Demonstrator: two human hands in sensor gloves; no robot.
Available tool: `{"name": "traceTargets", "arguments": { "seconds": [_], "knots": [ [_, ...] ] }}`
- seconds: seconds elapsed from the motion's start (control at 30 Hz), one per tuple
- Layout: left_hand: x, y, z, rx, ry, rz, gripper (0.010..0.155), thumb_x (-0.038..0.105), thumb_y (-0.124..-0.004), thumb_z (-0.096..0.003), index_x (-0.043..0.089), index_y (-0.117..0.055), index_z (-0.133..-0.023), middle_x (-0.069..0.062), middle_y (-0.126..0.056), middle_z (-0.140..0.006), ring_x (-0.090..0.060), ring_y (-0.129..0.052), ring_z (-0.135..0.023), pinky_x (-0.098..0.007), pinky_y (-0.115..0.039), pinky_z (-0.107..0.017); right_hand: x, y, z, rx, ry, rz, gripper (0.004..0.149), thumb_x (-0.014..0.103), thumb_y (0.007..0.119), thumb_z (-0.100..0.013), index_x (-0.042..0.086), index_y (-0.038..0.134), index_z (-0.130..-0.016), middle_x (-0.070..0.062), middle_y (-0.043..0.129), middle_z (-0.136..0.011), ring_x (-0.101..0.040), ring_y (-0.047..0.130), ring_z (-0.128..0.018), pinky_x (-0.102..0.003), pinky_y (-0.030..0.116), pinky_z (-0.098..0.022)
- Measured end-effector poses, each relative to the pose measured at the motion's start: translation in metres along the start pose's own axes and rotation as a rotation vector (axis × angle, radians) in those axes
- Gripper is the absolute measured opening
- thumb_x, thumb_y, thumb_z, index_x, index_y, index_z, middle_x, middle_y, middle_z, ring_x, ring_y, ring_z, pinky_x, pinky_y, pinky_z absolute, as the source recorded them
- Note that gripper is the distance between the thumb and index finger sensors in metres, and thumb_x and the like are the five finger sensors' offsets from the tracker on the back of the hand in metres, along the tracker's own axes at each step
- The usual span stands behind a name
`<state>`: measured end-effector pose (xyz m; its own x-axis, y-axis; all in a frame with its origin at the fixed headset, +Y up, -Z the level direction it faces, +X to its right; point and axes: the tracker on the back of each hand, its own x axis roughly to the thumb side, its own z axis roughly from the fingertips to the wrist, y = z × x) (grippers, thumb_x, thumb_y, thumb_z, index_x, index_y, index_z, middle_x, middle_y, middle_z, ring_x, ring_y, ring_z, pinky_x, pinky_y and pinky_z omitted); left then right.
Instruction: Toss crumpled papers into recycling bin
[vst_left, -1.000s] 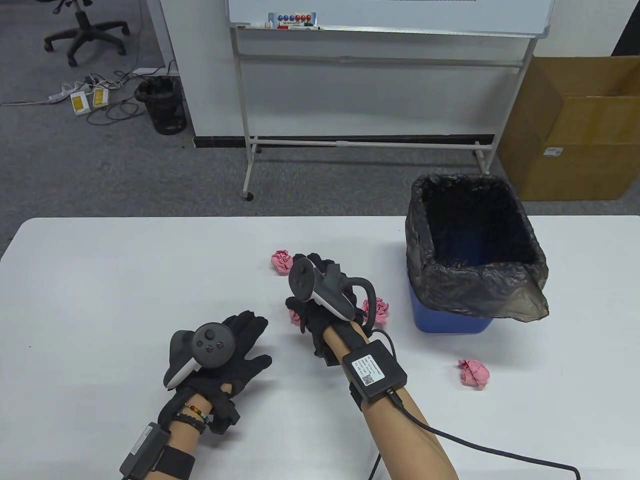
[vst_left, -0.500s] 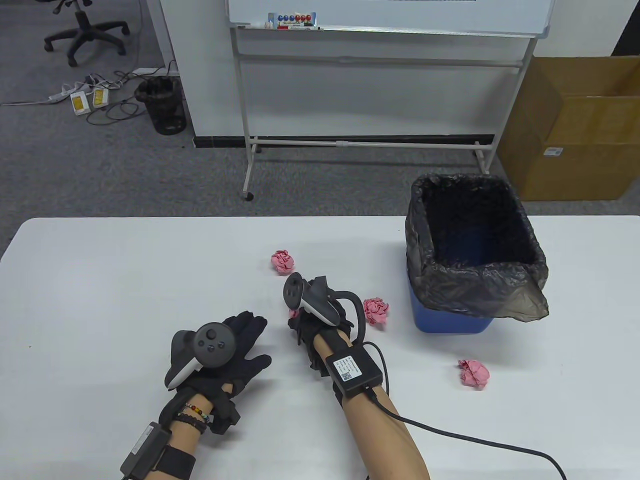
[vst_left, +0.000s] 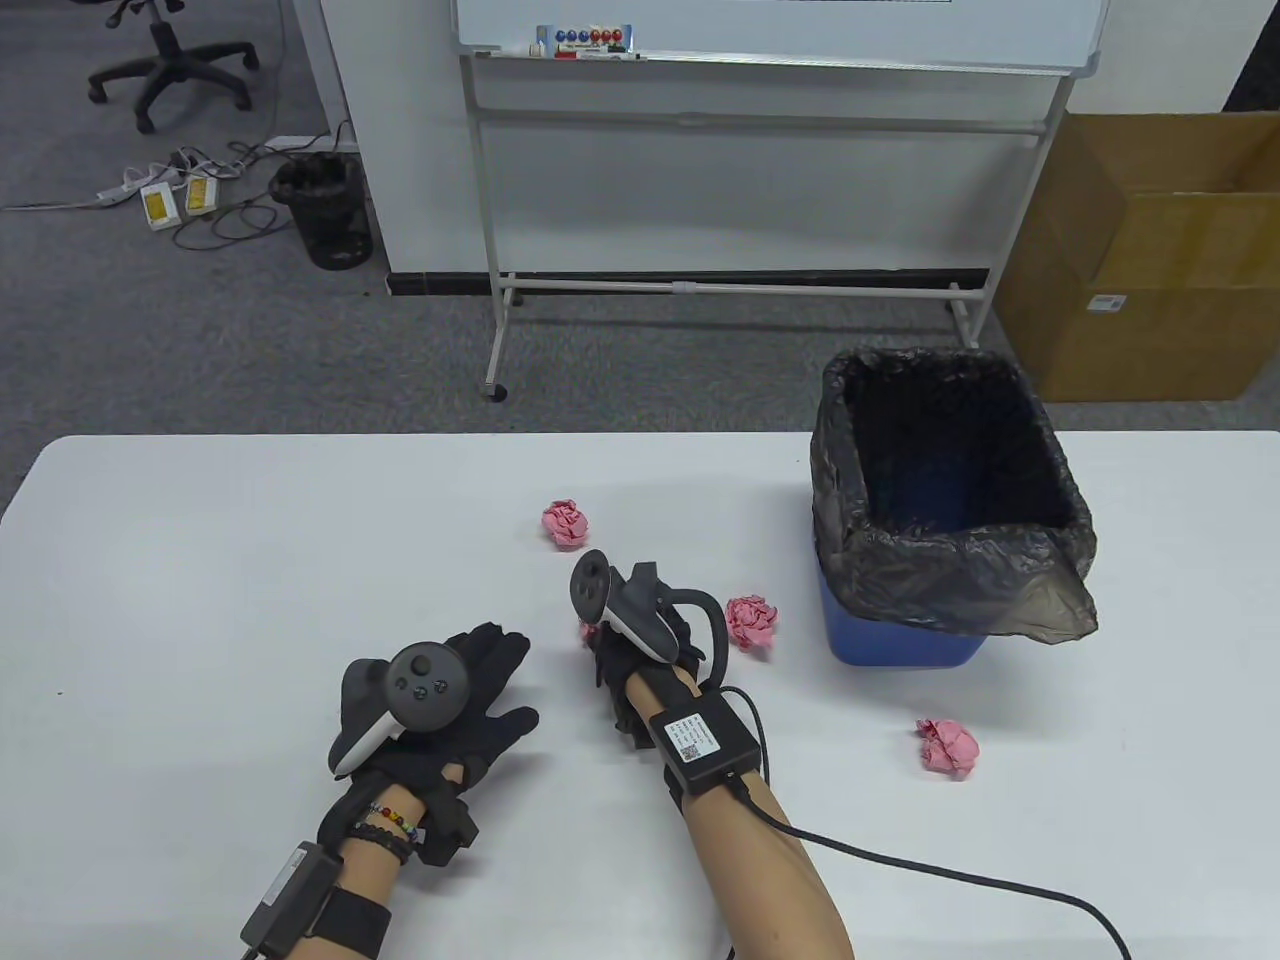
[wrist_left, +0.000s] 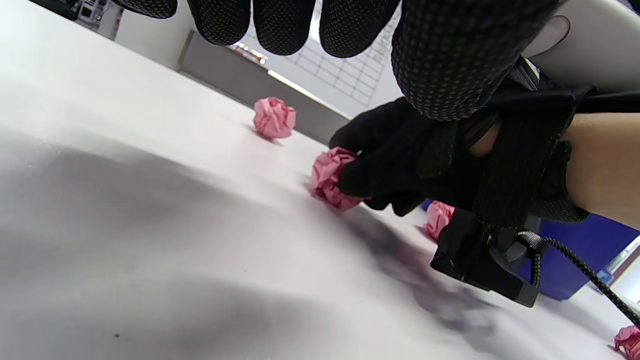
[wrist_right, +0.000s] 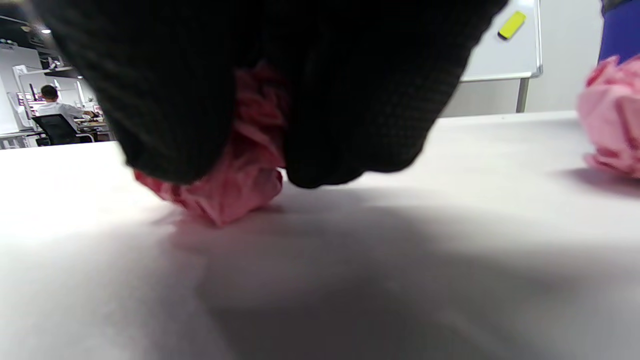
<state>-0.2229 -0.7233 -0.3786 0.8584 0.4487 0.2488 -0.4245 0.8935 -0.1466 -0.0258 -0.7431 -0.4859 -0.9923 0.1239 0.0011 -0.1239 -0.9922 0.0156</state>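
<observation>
Gripping a pink paper ball now, right hand fingers clenched, left hand unmoved, flat, fingers spread

Four pink paper balls lie mid-tabletop – one under the right hand – beside a blue, black-lined bin at the far right.
</observation>
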Motion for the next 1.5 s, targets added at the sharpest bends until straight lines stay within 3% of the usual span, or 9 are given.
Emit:
{"name": "traceTargets", "arguments": {
  "seconds": [0.67, 0.87, 1.0, 1.13, 1.33, 1.5],
  "knots": [
    [0.006, -0.004, -0.001, -0.014, -0.028, -0.006, 0.078, 0.048, -0.083, -0.0461, 0.022, -0.050, -0.111, -0.015, -0.043, -0.122, -0.046, -0.044, -0.111, -0.067, -0.044, -0.075, -0.044, -0.077, 0.020, 0.407, 0.082, -0.120, 0.067, 0.037, 0.098, -0.031, 0.026, 0.078, -0.093, -0.005, 0.097, -0.083, -0.020, 0.109, -0.057, -0.025, 0.095, -0.037],
    [0.008, -0.005, -0.001, -0.014, -0.036, -0.009, 0.078, 0.048, -0.083, -0.0460, 0.022, -0.050, -0.111, -0.015, -0.043, -0.122, -0.046, -0.045, -0.111, -0.067, -0.045, -0.075, -0.056, -0.096, 0.023, 0.403, 0.099, -0.216, 0.067, 0.037, 0.098, -0.031, 0.026, 0.078, -0.094, -0.005, 0.097, -0.083, -0.021, 0.109, -0.057, -0.025, 0.095, -0.037],
    [0.008, -0.006, 0.000, -0.015, -0.039, -0.010, 0.078, 0.048, -0.083, -0.0459, 0.022, -0.050, -0.111, -0.015, -0.043, -0.122, -0.046, -0.045, -0.111, -0.066, -0.045, -0.075, -0.065, -0.123, 0.026, 0.197, 0.095, -0.279, 0.067, 0.038, 0.099, -0.029, 0.026, 0.080, -0.092, -0.005, 0.099, -0.080, -0.019, 0.112, -0.053, -0.023, 0.097, -0.033],
    [0.009, -0.006, 0.000, -0.015, -0.040, -0.011, 0.078, 0.048, -0.083, -0.0460, 0.022, -0.050, -0.111, -0.015, -0.043, -0.122, -0.046, -0.045, -0.111, -0.066, -0.045, -0.075, -0.078, -0.168, 0.036, -0.148, 0.132, -0.399, 0.067, 0.036, 0.100, -0.028, 0.026, 0.080, -0.091, -0.004, 0.099, -0.080, -0.020, 0.112, -0.054, -0.024, 0.097, -0.034],
    [0.010, -0.007, 0.000, -0.019, -0.039, -0.012, 0.077, 0.048, -0.083, -0.0461, 0.022, -0.050, -0.111, -0.015, -0.043, -0.122, -0.046, -0.045, -0.111, -0.066, -0.045, -0.075, -0.102, -0.225, 0.054, -0.625, 0.257, -0.264, 0.068, 0.038, 0.100, -0.027, 0.030, 0.078, -0.091, 0.001, 0.097, -0.081, -0.021, 0.109, -0.062, -0.029, 0.095, -0.040],
    [0.011, -0.007, 0.001, -0.021, -0.043, -0.015, 0.078, 0.048, -0.083, -0.0461, 0.022, -0.050, -0.111, -0.015, -0.043, -0.122, -0.046, -0.045, -0.111, -0.066, -0.045, -0.075, -0.127, -0.251, 0.063, -0.775, 0.362, -0.115, 0.068, 0.039, 0.098, -0.029, 0.030, 0.076, -0.092, 0.002, 0.095, -0.084, -0.023, 0.104, -0.072, -0.033, 0.092, -0.047]
  ]
}}
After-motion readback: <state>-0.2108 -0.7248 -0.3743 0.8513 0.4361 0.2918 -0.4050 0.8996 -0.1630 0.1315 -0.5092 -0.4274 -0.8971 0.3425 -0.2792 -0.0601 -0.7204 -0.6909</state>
